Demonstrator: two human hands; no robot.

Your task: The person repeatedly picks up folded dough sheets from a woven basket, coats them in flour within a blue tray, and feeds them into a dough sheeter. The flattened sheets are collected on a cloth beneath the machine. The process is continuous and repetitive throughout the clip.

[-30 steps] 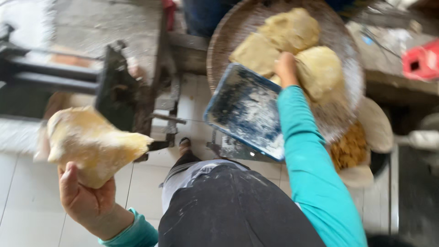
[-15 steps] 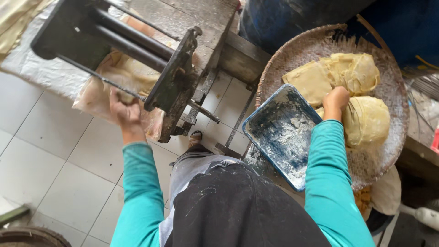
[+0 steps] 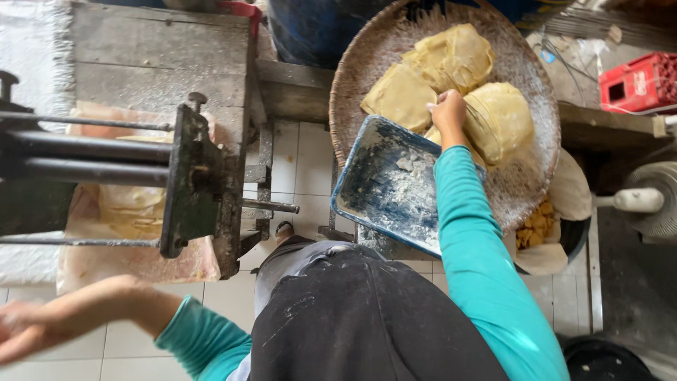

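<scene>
My right hand point(image 3: 448, 109) reaches into a round woven tray point(image 3: 367, 70) dusted with flour and is closed on a pale yellow dough lump point(image 3: 504, 120). Two more dough lumps lie beside it, one flat point(image 3: 400, 95) and one folded point(image 3: 455, 53). A blue rectangular tray point(image 3: 384, 183) smeared with flour leans under my right forearm. My left hand point(image 3: 17, 331) is blurred at the lower left edge, fingers apart and holding nothing. It is below a dark metal roller press point(image 3: 190, 183), where a yellow dough sheet point(image 3: 130, 204) lies on pinkish plastic.
A grey concrete slab point(image 3: 155, 49) sits behind the press. A red crate point(image 3: 638, 81) stands at the upper right. A dark bucket with yellow crumbs point(image 3: 539, 226) is under the woven tray. A white pipe point(image 3: 635, 200) juts in from the right. White tiles point(image 3: 310, 169) cover the floor.
My left hand carried a dough sheet to the roller press, let it go there, and has swung down to the lower left empty. My right hand stayed on the dough in the woven tray.
</scene>
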